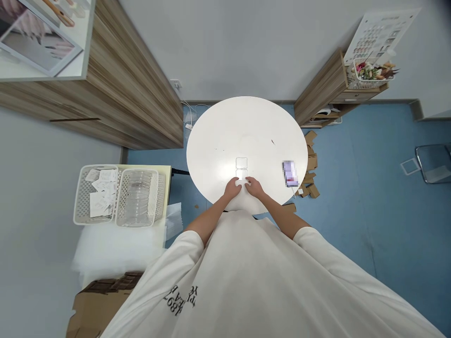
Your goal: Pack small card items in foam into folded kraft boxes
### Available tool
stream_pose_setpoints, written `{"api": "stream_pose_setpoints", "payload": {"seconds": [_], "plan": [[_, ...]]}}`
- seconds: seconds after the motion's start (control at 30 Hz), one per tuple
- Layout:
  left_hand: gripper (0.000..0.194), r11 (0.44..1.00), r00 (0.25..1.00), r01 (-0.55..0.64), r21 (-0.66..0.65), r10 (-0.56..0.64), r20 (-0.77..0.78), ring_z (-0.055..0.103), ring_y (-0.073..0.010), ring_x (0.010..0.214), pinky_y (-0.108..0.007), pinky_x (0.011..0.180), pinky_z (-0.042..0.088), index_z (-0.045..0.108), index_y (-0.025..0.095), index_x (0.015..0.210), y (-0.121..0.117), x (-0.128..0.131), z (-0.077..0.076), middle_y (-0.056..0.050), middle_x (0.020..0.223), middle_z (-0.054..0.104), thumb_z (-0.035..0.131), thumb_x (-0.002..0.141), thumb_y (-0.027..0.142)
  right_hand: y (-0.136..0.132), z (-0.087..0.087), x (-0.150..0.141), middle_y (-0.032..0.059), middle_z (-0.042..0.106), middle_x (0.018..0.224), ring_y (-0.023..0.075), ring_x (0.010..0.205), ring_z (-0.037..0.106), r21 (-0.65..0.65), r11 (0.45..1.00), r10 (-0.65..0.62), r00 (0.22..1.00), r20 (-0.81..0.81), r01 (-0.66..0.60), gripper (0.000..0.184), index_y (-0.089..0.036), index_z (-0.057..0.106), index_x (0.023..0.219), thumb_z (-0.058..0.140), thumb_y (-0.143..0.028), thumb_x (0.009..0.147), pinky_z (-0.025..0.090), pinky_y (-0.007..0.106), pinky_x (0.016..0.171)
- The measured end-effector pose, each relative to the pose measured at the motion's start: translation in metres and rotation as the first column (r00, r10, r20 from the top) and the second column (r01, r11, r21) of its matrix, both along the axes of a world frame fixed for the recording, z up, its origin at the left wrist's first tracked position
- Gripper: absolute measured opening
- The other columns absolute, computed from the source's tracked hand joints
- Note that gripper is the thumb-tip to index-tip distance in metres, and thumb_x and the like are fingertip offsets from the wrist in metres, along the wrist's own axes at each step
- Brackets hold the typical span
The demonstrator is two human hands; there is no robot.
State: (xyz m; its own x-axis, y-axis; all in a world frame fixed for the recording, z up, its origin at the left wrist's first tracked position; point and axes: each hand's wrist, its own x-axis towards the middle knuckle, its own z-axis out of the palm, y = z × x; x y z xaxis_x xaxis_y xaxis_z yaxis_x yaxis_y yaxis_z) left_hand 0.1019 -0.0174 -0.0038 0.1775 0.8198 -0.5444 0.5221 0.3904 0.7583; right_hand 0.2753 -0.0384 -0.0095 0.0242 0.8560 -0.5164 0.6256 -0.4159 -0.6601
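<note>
A small clear plastic case [241, 163] lies opened out near the front of the white round table, its lid away from me and its other half nearer. My left hand [232, 188] and my right hand [254, 187] are at its near side, a narrow gap between them. Both hands have their fingers curled in, pinching a small white piece [241, 182] from either end. That piece overlaps the near half of the case. Whether it lies inside the case or just above it, I cannot tell.
A phone [290, 173], blurred out, lies on the right of the round table [246, 122]. To the left, one white basket [78, 197] holds small packets and another [120, 206] holds stacked clear cases. Flattened cardboard [312, 162] lies on the floor behind the table's right edge.
</note>
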Motion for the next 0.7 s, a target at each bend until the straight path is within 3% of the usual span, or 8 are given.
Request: {"api": "stream_pose_setpoints", "payload": {"seconds": [0.27, 0.43, 0.7], "plan": [[0.048, 0.998, 0.997, -0.067, 0.006, 0.067, -0.030, 0.052, -0.0282, 0.135, -0.039, 0.112, 0.041, 0.058, 0.021, 0.128, -0.004, -0.011, -0.003, -0.013, 0.146, 0.054, 0.066, 0.081, 0.016, 0.000, 0.014, 0.009, 0.0105, 0.055, 0.145, 0.0213, 0.125, 0.058, 0.054, 0.998, 0.040, 0.998, 0.045, -0.043, 0.045, -0.018, 0.057, 0.139, 0.046, -0.023, 0.095, 0.046, 0.035, 0.108], [0.043, 0.985, 0.986, -0.158, 0.063, 0.161, -0.044, 0.058, -0.0275, 0.127, -0.038, 0.108, 0.046, 0.060, 0.021, 0.125, -0.007, -0.031, 0.005, -0.014, 0.145, 0.053, 0.065, 0.082, 0.015, 0.006, 0.022, 0.012, 0.0105, 0.054, 0.144, 0.0206, 0.119, 0.061, 0.110, 0.992, 0.059, 0.998, 0.011, -0.059, 0.043, -0.020, 0.059, 0.136, 0.046, -0.024, 0.096, 0.047, 0.034, 0.107], [0.039, 0.949, 0.955, -0.276, 0.155, 0.289, -0.070, 0.062, -0.0261, 0.122, -0.035, 0.101, 0.050, 0.060, 0.022, 0.126, -0.030, -0.072, 0.031, -0.012, 0.144, 0.054, 0.061, 0.088, 0.020, 0.023, 0.033, -0.031, 0.0095, 0.059, 0.139, 0.0185, 0.113, 0.064, 0.181, 0.959, 0.225, 0.974, -0.024, -0.217, 0.039, -0.021, 0.062, 0.131, 0.046, -0.023, 0.096, 0.048, 0.033, 0.105]]}}
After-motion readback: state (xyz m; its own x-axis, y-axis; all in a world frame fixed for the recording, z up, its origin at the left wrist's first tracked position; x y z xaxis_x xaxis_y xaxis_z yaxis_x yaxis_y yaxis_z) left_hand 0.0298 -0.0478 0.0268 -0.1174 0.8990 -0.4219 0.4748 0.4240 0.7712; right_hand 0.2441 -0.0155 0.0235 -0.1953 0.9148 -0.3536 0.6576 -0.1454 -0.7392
